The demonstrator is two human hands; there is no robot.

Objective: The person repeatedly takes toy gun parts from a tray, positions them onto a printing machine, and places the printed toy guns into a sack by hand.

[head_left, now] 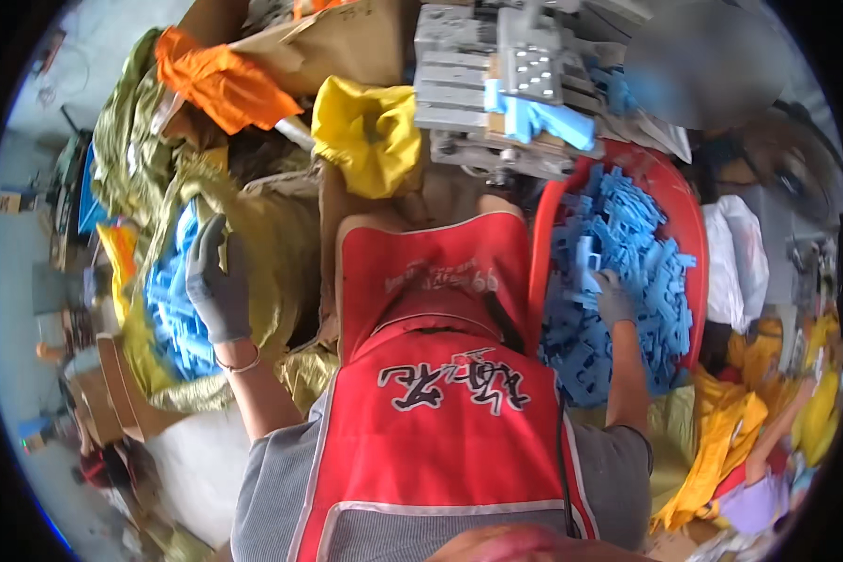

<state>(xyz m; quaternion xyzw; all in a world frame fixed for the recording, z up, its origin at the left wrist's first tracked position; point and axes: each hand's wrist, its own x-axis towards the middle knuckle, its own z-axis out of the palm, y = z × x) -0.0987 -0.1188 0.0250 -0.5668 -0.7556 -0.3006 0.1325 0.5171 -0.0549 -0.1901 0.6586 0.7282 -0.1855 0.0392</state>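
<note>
My left hand (pixel 217 286), in a grey glove, is raised at the mouth of a yellow-green woven sack (pixel 267 253). Its fingers are stretched and hold nothing I can see. Inside that sack lie many blue plastic pieces (pixel 173 323), partly behind the hand. On the other side, my right hand (pixel 614 300), gloved in grey too, reaches into a red tub (pixel 698 272) heaped with blue plastic parts (pixel 660 332). Its fingers are closed on a pale blue plastic piece (pixel 588 260), which stands up from the heap.
Ahead stands a grey metal machine (pixel 445 84) with light blue pieces (pixel 543 120) on it. A yellow bag (pixel 370 136), an orange bag (pixel 220 80) and a cardboard box (pixel 347 47) are at the far left. Right of the tub hangs a white plastic bag (pixel 735 262). Another person's arm (pixel 782 426) shows at lower right.
</note>
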